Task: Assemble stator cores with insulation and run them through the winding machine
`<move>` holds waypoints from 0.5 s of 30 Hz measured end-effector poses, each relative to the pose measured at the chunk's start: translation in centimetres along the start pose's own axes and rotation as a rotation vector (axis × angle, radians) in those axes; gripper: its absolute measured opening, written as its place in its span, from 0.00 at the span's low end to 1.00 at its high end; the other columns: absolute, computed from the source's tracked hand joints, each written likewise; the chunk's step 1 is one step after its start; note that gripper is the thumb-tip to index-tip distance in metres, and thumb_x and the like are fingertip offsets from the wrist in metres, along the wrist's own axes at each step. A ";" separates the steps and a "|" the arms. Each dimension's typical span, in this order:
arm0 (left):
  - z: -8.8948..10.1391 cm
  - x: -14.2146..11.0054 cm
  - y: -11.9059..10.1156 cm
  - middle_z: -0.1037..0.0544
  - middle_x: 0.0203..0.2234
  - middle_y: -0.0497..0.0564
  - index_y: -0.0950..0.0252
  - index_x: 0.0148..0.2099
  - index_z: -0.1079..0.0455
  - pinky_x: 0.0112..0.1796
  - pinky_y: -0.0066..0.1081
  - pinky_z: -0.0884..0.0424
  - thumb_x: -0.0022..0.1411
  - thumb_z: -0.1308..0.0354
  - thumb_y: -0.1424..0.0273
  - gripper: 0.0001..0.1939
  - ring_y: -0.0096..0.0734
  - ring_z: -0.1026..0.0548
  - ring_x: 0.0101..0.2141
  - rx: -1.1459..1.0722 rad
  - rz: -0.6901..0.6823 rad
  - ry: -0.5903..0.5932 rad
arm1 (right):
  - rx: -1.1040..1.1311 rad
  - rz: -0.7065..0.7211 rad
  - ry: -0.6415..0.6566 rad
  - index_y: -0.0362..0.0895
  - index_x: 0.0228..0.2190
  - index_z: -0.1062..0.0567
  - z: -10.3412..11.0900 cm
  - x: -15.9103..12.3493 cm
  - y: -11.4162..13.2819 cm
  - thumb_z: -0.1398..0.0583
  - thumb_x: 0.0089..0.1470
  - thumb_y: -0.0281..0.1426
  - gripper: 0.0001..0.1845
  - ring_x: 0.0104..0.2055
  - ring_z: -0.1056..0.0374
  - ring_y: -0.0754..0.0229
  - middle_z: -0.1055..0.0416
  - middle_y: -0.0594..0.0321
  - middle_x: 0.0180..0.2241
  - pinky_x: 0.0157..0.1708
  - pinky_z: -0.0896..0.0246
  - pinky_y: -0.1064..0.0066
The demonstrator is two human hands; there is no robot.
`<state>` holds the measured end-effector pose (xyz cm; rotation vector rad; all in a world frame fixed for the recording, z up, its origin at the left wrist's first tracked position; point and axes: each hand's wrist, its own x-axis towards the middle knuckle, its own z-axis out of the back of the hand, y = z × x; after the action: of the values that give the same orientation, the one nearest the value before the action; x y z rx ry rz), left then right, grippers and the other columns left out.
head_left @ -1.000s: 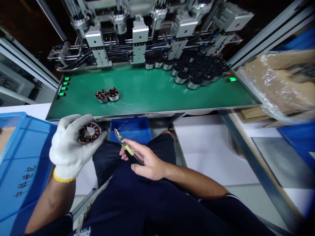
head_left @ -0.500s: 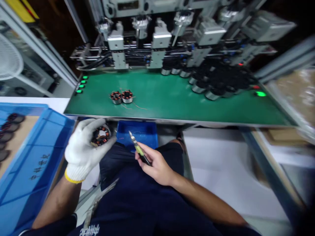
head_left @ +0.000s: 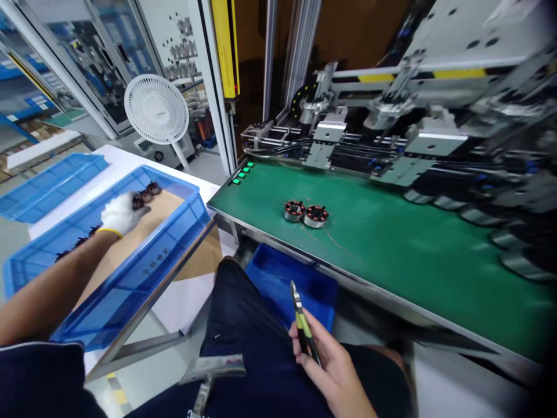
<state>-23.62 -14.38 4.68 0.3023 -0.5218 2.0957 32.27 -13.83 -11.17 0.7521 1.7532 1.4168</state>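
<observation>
Inside the blue crate at left, my left hand [head_left: 119, 213], in a white knitted glove, has its fingers round a wound motor stator [head_left: 138, 201]. This stator sits against others at the end of a row, and the glove partly hides the grip. Over my lap my right hand [head_left: 326, 363], bare, holds wire cutters [head_left: 303, 325] with yellow-green and black handles, their tip pointing up and away. On the green work surface [head_left: 270, 191] stand two copper-wound stators, one [head_left: 295, 211] touching the other [head_left: 315, 216], with thin wire ends trailing from them.
The blue crate [head_left: 174, 247] has a brown board floor and more stators along its far side. Below the work surface is a blue bin [head_left: 278, 284]. A machine with metal clamps [head_left: 326, 136] lines the back. A white fan [head_left: 156, 109] stands beyond the crate.
My view has swung left. My left hand has carried the stator from above my lap into the blue crate. My right hand still holds the wire cutters over my lap.
</observation>
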 end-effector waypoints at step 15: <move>-5.5 0.9 8.0 0.28 0.34 0.54 0.61 0.35 0.29 0.57 0.73 0.47 0.39 0.41 0.30 0.39 0.73 0.32 0.57 -0.036 0.131 0.052 | -0.119 -0.069 -0.013 0.45 0.66 0.29 -0.6 0.3 0.2 0.34 0.60 0.37 0.35 0.41 0.26 0.58 0.25 0.51 0.45 0.54 0.28 0.62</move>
<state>-30.95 -14.95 -1.80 0.1969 -0.5611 2.2116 31.60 -13.85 -10.96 0.6306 1.6527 1.4525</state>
